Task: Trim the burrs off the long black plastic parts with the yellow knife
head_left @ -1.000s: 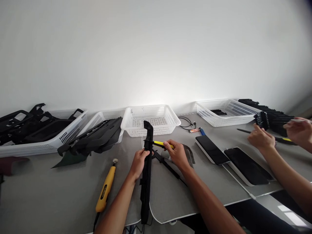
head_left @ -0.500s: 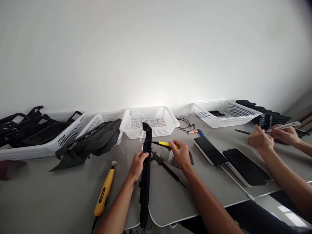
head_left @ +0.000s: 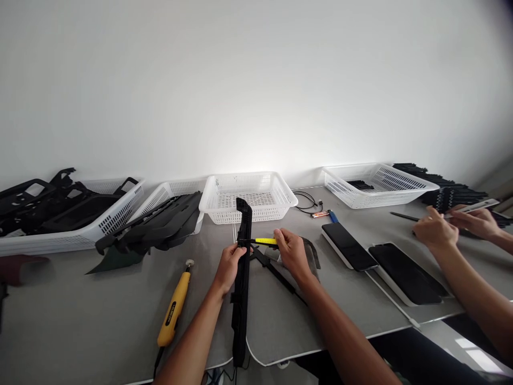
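Observation:
My left hand (head_left: 230,267) grips a long black plastic part (head_left: 240,299) near its upper middle, the part standing lengthwise over the table edge. In my right hand (head_left: 293,255) is a yellow and black tool (head_left: 265,242), its dark tip touching the black part just above my left fingers. Below the tool, a black caliper-like tool (head_left: 280,279) lies slanted on the table, partly behind my hands. A grey curved piece (head_left: 311,255) shows behind my right hand.
White baskets (head_left: 248,216) line the wall, those at left with black parts (head_left: 160,222). A yellow power tool (head_left: 175,310) lies left. Two black-topped devices (head_left: 349,247) lie right. At far right, a person's hands (head_left: 436,231) hold a pale tool and a black part.
My right hand has moved slightly left and down, bringing the yellow tool's tip against the black part. The view has shifted a little.

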A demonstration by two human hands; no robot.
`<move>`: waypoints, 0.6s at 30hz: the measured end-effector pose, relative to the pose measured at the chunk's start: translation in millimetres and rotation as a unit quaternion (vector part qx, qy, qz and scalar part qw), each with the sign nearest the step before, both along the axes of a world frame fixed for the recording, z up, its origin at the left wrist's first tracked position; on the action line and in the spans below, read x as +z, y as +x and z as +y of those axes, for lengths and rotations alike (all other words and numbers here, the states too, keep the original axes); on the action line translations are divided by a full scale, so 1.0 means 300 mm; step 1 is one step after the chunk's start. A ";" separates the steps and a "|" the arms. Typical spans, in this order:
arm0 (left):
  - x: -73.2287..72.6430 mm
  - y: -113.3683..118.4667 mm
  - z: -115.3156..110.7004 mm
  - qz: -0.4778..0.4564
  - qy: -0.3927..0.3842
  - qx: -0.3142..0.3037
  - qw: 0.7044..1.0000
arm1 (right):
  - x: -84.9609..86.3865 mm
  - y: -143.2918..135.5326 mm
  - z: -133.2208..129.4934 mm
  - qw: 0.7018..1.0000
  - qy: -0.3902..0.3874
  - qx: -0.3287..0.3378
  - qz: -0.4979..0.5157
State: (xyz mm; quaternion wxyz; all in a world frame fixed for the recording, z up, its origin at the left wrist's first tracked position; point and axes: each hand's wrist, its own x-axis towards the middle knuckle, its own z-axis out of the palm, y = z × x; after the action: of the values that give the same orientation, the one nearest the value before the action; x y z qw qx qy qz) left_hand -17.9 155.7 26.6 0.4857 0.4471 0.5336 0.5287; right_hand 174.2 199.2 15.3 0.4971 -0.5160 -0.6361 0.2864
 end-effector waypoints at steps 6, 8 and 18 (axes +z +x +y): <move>0.001 0.004 -0.001 0.006 -0.002 -0.018 1.000 | -0.004 -0.004 0.002 0.999 -0.013 -0.026 0.020; 0.003 0.003 -0.003 0.004 -0.006 -0.023 1.000 | -0.002 0.003 0.004 0.998 -0.027 -0.050 0.037; 0.006 -0.005 -0.007 -0.030 0.036 -0.007 0.999 | -0.007 0.007 0.005 0.997 -0.016 -0.075 0.020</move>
State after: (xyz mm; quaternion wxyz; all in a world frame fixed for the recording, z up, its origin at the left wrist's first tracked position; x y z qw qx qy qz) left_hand -19.3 153.5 28.2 0.4888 0.4522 0.4960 0.5573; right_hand 176.3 200.7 13.2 0.5216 -0.5645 -0.5804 0.2691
